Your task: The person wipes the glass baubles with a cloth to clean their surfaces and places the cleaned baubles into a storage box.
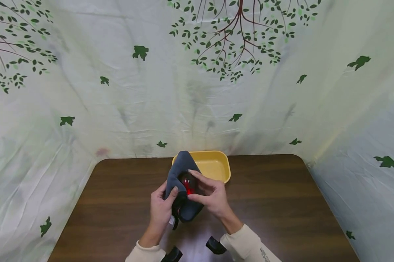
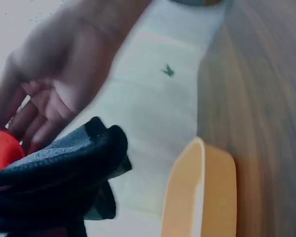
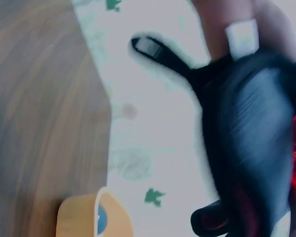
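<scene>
A dark blue, padded fabric piece [image 1: 183,163], pouch-like and with black edging, is held up above the table. My left hand [image 1: 160,208] grips its left side, thumb on the near face. A black strap [image 3: 163,53] and a white tag [image 3: 242,38] stick out from it. A shiny red and black rounded object [image 1: 188,186] sits against the fabric's opening or fold. My right hand [image 1: 214,193] holds this object between thumb and fingers. Its red part [image 2: 4,150] also shows in the left wrist view; its exact kind cannot be made out.
Behind the hands a yellow plastic tub [image 1: 229,169] stands at the table's far edge. A small blue thing [image 3: 102,220] shows inside it in the right wrist view. The brown wooden table [image 1: 269,203] is backed by a white leaf-print curtain [image 1: 197,94].
</scene>
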Demonstrator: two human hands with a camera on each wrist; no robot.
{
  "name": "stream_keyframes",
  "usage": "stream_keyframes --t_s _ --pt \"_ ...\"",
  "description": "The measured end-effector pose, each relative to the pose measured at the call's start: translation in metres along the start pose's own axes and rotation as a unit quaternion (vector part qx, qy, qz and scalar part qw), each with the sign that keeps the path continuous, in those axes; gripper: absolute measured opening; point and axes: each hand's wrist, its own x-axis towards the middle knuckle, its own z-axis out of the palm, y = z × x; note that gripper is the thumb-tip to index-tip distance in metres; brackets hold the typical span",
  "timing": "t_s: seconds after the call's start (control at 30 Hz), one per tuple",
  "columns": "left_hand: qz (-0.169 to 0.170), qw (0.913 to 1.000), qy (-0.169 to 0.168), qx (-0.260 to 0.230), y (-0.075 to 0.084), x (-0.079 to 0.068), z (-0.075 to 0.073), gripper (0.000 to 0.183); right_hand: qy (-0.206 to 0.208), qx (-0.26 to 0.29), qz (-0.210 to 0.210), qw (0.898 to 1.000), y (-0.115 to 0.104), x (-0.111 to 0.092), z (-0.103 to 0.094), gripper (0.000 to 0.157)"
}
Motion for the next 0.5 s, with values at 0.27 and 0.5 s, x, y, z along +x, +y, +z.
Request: stream_keyframes --t_s 0.27,0.5 --pt "-0.036 0.9986 -0.038 0.01 0.003 0.002 -0.005 0.037 -0.01 -0.078 0.004 0.997 0.001 0.003 -0.005 0.055" --pt "0.079 0.9948 -0.04 0.051 -0.002 -0.001 -0.004 0.052 0.046 -0.065 0.129 0.988 -0.008 0.003 0.002 0.047"
